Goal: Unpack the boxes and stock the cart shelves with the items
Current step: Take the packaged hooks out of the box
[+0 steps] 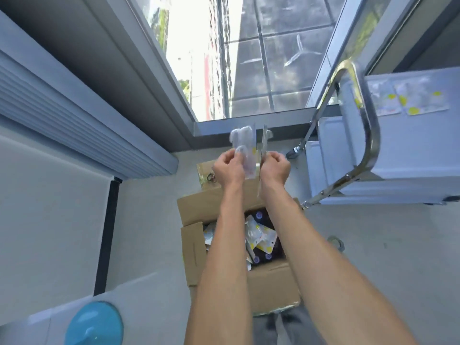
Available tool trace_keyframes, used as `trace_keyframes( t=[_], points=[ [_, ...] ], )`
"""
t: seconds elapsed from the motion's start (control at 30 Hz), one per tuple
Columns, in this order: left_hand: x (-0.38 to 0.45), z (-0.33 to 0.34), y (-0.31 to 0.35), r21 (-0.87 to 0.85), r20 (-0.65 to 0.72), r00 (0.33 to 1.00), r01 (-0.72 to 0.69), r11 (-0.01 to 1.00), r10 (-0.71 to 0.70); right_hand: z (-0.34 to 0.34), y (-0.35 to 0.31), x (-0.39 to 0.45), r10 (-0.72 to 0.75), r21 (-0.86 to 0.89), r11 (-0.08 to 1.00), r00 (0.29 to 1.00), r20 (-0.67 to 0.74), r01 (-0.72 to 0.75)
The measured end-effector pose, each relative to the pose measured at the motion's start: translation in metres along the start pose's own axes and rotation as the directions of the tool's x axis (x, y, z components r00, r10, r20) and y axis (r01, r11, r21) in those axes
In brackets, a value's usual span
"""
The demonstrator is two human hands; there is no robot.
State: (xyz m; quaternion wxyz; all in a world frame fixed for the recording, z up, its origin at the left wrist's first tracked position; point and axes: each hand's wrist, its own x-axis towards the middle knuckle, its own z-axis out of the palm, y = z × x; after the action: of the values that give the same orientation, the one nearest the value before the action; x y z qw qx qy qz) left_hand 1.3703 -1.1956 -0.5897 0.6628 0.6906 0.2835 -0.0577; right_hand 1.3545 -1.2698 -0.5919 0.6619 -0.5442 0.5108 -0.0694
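An open cardboard box (271,285) sits on the floor below my arms, with several small white and yellow packets (260,236) and dark items inside. My left hand (227,168) grips a clear blister packet (242,143) raised above the box. My right hand (275,168) pinches a second flat packet (263,145), seen edge-on, right beside the first. The white cart (408,155) with a chrome handle (371,135) stands to the right; a few packets (410,100) lie on its top shelf.
A second cardboard piece (205,170) lies on the floor behind the box. A glass door and metal threshold (249,125) are ahead. A grey shutter (74,115) lines the left side. A blue round lid (95,324) sits at the bottom left.
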Motion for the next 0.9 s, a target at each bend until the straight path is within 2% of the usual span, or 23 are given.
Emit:
trace_keyframes(
  t=[0.1, 0.2, 0.33, 0.47, 0.6, 0.7, 0.8, 0.83, 0.9],
  points=[
    [-0.052, 0.007, 0.096, -0.169, 0.135, 0.991, 0.010, 0.986, 0.013, -0.018, -0.092, -0.063, -0.131, 0.148, 0.983, 0.984, 0.122, 0.112],
    [-0.106, 0.003, 0.182, -0.319, 0.258, 0.963, 0.011, 0.948, 0.076, -0.047, -0.176, -0.120, -0.263, 0.211, 0.951, 0.950, 0.170, 0.225],
    [-0.181, -0.021, 0.260, -0.403, 0.407, 0.891, -0.023, 0.915, 0.201, -0.097, -0.249, -0.180, -0.412, 0.278, 0.897, 0.876, 0.251, 0.342],
    [-0.250, -0.042, 0.261, -0.481, 0.471, 0.846, 0.009, 0.877, 0.249, -0.151, -0.257, -0.236, -0.518, 0.381, 0.821, 0.836, 0.183, 0.425],
    [-0.305, -0.055, 0.224, -0.494, 0.610, 0.759, 0.139, 0.858, 0.228, -0.197, -0.239, -0.265, -0.492, 0.447, 0.811, 0.853, 0.174, 0.377],
    [-0.320, -0.052, 0.213, -0.419, 0.634, 0.725, 0.028, 0.908, 0.270, -0.232, -0.236, -0.272, -0.483, 0.433, 0.824, 0.851, 0.203, 0.364],
    [-0.330, -0.035, 0.216, -0.343, 0.671, 0.659, -0.128, 0.930, 0.339, -0.262, -0.243, -0.273, -0.496, 0.429, 0.820, 0.845, 0.203, 0.379],
    [-0.336, -0.027, 0.217, -0.318, 0.683, 0.650, -0.149, 0.936, 0.335, -0.269, -0.247, -0.273, -0.518, 0.434, 0.807, 0.832, 0.196, 0.400],
    [-0.353, -0.007, 0.221, -0.302, 0.740, 0.608, -0.084, 0.950, 0.289, -0.284, -0.257, -0.273, -0.565, 0.441, 0.775, 0.809, 0.162, 0.453]
  ],
)
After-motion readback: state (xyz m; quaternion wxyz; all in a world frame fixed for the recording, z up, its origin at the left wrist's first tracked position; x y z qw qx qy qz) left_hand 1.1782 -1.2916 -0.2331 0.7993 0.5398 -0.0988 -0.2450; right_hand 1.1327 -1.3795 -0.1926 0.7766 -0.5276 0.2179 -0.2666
